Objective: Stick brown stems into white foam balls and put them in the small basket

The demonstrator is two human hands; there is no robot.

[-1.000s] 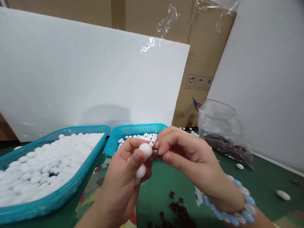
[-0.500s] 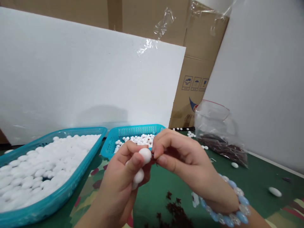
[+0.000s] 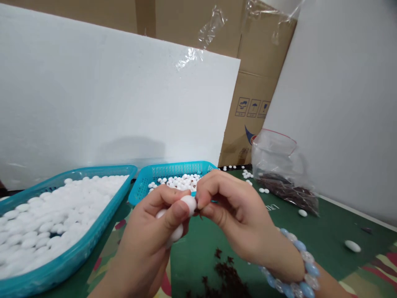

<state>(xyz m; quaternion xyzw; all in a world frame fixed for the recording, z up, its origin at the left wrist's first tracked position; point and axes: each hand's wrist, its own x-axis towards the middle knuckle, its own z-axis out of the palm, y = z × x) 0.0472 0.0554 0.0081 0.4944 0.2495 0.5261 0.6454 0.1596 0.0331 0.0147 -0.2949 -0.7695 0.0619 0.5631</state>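
My left hand (image 3: 158, 231) is closed round several smooth white egg-shaped balls. One white ball (image 3: 188, 203) is pinched between its thumb and forefinger, and another (image 3: 177, 233) shows below the thumb. Against the right end of the pinched ball, the thumb and fingertips of my right hand (image 3: 232, 211) hold a small dark brown piece (image 3: 198, 212), mostly covered by the fingers. A beaded bracelet (image 3: 305, 265) circles my right wrist. Below the hands lies a loose pile of small brown star-shaped pieces (image 3: 228, 275).
A large teal basket (image 3: 102, 231) at left is full of white balls. Behind my hands, a smaller teal basket (image 3: 141, 188) holds white balls, some with brown bits. A clear bag (image 3: 288, 182) of brown pieces stands at right, near a few loose white balls (image 3: 352, 246).
The whole view has shifted slightly left. Both hands stay together at the same white ball, with the right fingertips still pinching the brown piece at its end.
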